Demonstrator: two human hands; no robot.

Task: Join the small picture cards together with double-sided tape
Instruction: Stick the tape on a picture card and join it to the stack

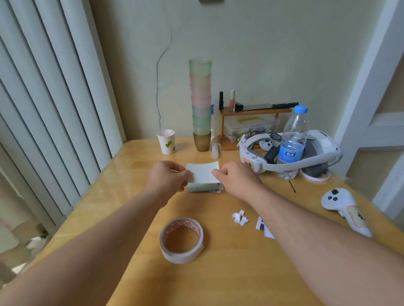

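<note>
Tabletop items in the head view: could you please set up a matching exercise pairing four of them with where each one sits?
Things:
1. tape roll
2. paper cup
3. water bottle
4. white card

Places:
A. standing at the back of the table, left of the stacked cups
B. held between both hands, above the small pile of cards
C. lying flat on the near part of the table, between the forearms
D. standing upright in front of the white headset

Pairs: 1-C, 2-A, 3-D, 4-B
</note>
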